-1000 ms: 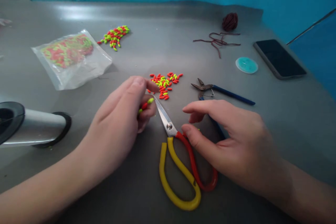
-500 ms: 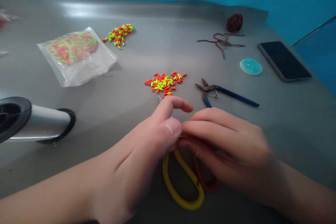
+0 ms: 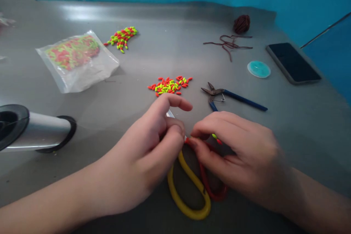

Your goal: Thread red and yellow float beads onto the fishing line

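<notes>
Soft, even light fills the view, with pale glare along the far edge of the desk [image 3: 175,58] and faint shadows beneath the left hand [image 3: 137,150] and right hand [image 3: 241,157]. The wide lens bends the edges, and detail looks slightly soft.

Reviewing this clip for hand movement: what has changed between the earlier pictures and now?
The left hand moved right to meet the right hand over the red-and-yellow-handled steel scissors, mostly hiding the blades. The orange-and-lime bead pile and blue-handled pliers stayed put.

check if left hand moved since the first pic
Yes, rightward. Against the pile of orange and yellow-green beads, the left hand first sat at the pile's left end; now its fingertips lie below the right end.
</notes>
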Tool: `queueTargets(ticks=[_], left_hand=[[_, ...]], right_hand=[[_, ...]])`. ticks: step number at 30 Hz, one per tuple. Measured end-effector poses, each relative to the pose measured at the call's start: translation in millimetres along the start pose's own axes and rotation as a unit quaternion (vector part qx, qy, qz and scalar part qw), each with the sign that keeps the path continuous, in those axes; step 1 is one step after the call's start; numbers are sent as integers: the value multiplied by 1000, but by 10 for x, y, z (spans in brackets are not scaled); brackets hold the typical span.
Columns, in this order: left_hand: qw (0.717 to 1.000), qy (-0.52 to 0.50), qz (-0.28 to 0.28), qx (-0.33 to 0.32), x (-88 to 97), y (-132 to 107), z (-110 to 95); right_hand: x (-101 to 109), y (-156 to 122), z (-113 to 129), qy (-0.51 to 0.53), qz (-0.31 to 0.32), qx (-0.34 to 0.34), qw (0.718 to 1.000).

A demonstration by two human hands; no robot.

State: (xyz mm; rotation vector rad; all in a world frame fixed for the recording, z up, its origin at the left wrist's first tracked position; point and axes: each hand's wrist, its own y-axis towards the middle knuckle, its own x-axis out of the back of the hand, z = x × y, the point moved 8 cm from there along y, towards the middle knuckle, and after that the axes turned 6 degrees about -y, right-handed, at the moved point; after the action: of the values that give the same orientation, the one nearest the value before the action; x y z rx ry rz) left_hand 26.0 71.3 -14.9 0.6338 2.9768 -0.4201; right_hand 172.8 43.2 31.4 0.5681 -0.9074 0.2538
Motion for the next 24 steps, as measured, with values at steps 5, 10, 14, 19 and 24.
queueTargets(ticks=[5, 10, 14, 19, 24], left_hand=[[994, -3, -109, -8, 196, 108, -93], [971, -78, -224, -8, 374, 131, -152], [953, -118, -280, -8, 473, 122, -135], [942, -150, -300, -2, 526, 137, -117], [942, -150, -299, 13, 519, 188, -87]], right_hand=[[79, 11, -42, -11, -26, -32, 999], [83, 14, -48, -10, -25, -38, 999], [85, 11, -43, -10, -31, -37, 999], [87, 2, -40, -4, -27, -37, 999], [96, -16, -33, -6, -38, -31, 999]])
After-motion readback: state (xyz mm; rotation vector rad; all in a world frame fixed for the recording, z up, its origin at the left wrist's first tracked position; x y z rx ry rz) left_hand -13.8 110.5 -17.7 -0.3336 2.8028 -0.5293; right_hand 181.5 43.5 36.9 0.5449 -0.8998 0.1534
